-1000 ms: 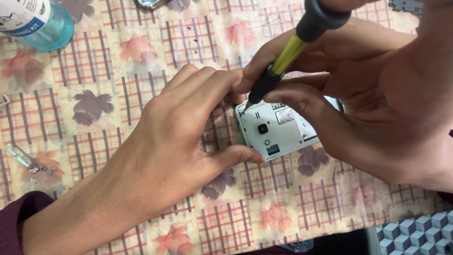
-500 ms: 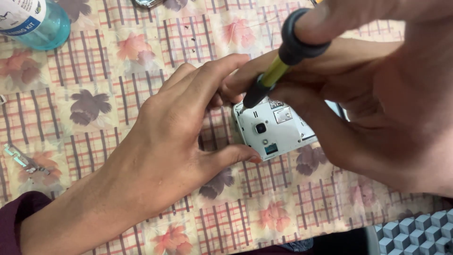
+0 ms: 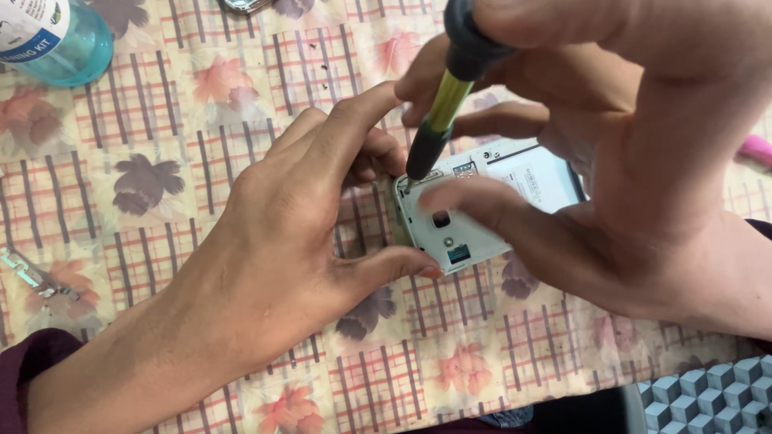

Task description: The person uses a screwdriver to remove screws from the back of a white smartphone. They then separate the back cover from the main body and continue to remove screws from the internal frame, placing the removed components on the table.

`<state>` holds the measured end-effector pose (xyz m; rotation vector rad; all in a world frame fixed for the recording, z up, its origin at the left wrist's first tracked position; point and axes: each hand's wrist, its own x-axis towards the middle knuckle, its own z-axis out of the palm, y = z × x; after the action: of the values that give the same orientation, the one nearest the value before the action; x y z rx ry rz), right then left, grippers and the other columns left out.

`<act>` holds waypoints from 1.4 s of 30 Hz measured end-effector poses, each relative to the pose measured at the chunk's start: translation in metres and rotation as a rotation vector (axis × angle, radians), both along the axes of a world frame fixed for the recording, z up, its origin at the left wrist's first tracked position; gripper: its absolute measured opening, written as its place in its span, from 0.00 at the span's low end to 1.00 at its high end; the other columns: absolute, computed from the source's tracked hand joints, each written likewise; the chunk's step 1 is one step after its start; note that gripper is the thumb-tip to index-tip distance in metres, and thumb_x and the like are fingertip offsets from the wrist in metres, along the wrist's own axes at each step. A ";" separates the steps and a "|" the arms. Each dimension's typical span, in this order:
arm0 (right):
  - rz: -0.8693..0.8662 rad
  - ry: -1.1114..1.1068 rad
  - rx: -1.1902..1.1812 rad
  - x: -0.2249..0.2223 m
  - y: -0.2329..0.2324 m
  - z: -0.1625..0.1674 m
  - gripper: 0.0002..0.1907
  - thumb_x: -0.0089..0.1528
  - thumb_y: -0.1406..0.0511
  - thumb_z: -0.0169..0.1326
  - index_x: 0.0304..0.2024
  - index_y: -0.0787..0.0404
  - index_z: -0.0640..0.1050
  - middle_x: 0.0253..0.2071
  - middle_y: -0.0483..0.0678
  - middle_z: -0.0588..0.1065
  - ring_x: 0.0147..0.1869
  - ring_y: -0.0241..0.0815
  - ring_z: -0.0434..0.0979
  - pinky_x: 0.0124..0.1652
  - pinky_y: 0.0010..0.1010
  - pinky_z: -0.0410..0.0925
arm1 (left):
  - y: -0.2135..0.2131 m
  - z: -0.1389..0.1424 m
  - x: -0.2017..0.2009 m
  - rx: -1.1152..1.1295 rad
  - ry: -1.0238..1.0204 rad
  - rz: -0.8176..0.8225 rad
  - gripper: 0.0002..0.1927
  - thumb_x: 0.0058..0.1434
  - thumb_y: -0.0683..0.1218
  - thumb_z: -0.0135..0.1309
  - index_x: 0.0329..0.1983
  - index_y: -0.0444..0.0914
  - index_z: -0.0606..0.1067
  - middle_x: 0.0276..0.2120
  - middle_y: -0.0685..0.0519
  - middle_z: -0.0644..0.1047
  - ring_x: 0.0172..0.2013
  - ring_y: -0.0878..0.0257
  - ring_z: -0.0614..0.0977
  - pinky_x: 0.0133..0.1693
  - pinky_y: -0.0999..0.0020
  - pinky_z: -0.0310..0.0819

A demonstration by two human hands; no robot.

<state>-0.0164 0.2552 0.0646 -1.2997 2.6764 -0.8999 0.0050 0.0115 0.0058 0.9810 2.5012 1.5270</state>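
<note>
At the far left edge of the flowered, checked tablecloth (image 3: 241, 96) lies a small metal tool (image 3: 32, 277), and above it in the top left corner stands a pale blue bottle (image 3: 68, 40) with a white label, well apart from the hands. Moving right, the left hand (image 3: 281, 233) comes in from the lower left on a dark red sleeve (image 3: 28, 378) and lies flat over the cloth, its thumb pressed along the lower left edge of the phone (image 3: 482, 209) and its curled fingers against the upper left corner, so the hand is clamped on the device from that side. The phone lies face down near the middle of the cloth with its back cover off, showing a white inner frame, a camera opening and a label. Above it a screwdriver (image 3: 446, 96) with a black and yellow-green handle stands tilted, its tip set on the phone's upper left corner. The right hand (image 3: 635, 177) is closed around the top of that handle, while one of its lower fingers stretches across the phone's frame and touches it. At the right edge a pink object (image 3: 756, 149) shows partly, and a grey patterned surface (image 3: 708, 394) fills the lower right corner.
</note>
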 end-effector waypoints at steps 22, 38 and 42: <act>-0.156 -0.340 -0.149 0.009 -0.017 0.005 0.23 0.62 0.79 0.55 0.59 0.67 0.69 0.53 0.52 0.78 0.59 0.43 0.82 0.50 0.29 0.81 | -0.004 0.007 -0.007 -0.084 -0.012 -0.007 0.31 0.57 0.48 0.68 0.61 0.34 0.71 0.45 0.49 0.78 0.46 0.59 0.84 0.44 0.67 0.83; -0.254 -0.136 -0.047 0.007 -0.012 0.024 0.10 0.68 0.75 0.51 0.51 0.63 0.72 0.49 0.53 0.78 0.57 0.44 0.82 0.55 0.34 0.77 | 0.000 0.021 -0.010 -0.519 0.833 -0.034 0.03 0.59 0.38 0.62 0.34 0.32 0.81 0.33 0.51 0.78 0.39 0.61 0.81 0.39 0.69 0.81; -0.318 -0.162 -0.046 0.004 -0.011 0.024 0.10 0.68 0.74 0.50 0.53 0.62 0.72 0.50 0.52 0.77 0.57 0.43 0.81 0.51 0.32 0.79 | 0.002 0.019 -0.010 -0.766 1.017 0.001 0.03 0.60 0.40 0.59 0.35 0.35 0.78 0.32 0.55 0.75 0.36 0.66 0.79 0.38 0.73 0.78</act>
<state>-0.0121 0.2439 0.0890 -0.7779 2.7893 -1.0511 -0.0051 0.0136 0.0245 1.8092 3.1634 -0.1626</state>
